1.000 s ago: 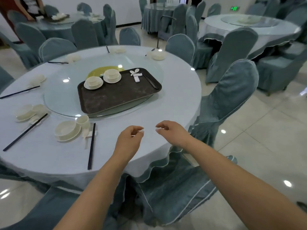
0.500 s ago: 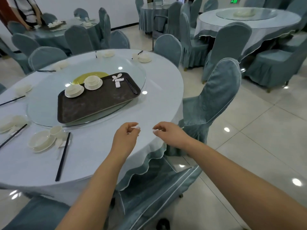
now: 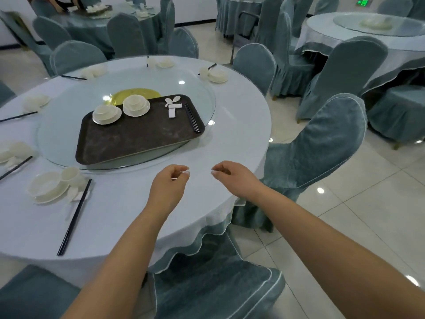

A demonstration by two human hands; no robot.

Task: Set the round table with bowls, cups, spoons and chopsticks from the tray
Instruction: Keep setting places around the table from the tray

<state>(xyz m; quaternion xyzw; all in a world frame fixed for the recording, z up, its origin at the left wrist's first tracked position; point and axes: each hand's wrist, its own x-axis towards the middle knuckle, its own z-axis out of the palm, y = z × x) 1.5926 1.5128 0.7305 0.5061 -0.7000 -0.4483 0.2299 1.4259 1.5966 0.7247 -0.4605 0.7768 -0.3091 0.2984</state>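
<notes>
left hand (image 3: 169,184) loosely curled | right hand (image 3: 232,178) loosely curled | both over round table (image 3: 128,208)

single head view, looking forward-down over round table (image 3: 230,125) near edge, close above forearms.

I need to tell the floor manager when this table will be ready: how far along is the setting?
Done: about six places laid around the round table, the nearest with bowl, cup and chopsticks. In hand: nothing; left hand and right hand hover loosely curled. Left: two bowl sets, spoons and chopsticks on the tray.
</notes>
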